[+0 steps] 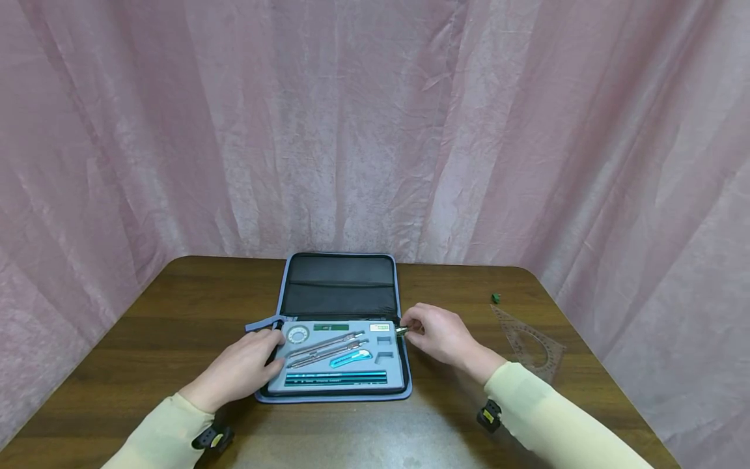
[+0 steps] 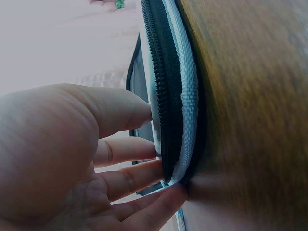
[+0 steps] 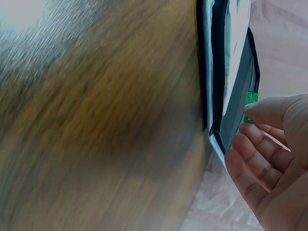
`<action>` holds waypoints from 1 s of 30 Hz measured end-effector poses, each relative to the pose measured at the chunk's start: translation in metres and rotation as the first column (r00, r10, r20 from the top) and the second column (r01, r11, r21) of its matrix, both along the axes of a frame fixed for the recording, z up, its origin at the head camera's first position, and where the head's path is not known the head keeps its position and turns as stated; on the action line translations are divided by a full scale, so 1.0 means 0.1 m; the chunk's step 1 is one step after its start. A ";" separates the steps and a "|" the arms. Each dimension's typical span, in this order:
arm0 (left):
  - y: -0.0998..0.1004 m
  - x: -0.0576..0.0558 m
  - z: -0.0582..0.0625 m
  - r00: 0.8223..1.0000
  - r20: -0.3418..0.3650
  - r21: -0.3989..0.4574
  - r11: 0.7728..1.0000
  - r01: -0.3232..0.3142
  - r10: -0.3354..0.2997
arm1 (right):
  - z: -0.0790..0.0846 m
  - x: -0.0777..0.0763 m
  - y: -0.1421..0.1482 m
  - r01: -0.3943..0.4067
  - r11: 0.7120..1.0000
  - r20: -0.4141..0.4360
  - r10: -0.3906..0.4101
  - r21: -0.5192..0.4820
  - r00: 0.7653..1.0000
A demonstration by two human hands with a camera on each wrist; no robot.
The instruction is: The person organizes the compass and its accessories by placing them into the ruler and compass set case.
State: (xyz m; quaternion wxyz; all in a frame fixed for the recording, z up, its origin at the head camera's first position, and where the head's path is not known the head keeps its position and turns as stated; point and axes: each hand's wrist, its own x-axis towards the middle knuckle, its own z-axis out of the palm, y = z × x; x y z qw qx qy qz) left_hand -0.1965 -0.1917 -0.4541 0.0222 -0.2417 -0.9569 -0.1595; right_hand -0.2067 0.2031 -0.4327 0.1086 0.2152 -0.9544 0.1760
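An unzipped blue-edged case (image 1: 334, 399) lies open on the table, its dark lid standing at the back. Its grey tray (image 1: 351, 385) holds dark teal pencils (image 1: 335, 378), metal compass-like tools (image 1: 325, 354), a light blue cutter knife (image 1: 350, 358), a white ring-shaped piece (image 1: 297, 335) and an eraser (image 1: 379, 327). Two small slots on the tray's right side hold nothing. My left hand (image 1: 245, 366) rests with spread fingers on the left edge of tray and case. Between thumb and fingertips, my right hand (image 1: 441, 333) pinches a small green piece (image 3: 251, 98) over the case's right edge.
To the right on the wooden table (image 1: 193, 306) lie a clear set square (image 1: 553, 348) and another small green piece (image 1: 495, 298). A pink curtain (image 1: 351, 130) hangs behind the table. A blue strap (image 1: 263, 323) sticks out at the case's left.
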 end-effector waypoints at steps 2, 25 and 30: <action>0.00 0.00 0.00 1.000 0.001 0.000 1.000 -0.001 0.001 | -0.01 0.00 -0.03 -0.001 1.000 0.013 0.001 0.001 1.000; -0.01 -0.03 0.00 1.000 0.009 0.014 1.000 0.003 -0.003 | -0.11 -0.07 -0.26 -0.060 0.998 0.022 0.059 0.025 0.998; -0.01 -0.03 0.01 1.000 0.020 0.013 1.000 -0.001 0.001 | -0.12 -0.08 -0.28 -0.059 0.998 0.030 0.058 0.032 0.998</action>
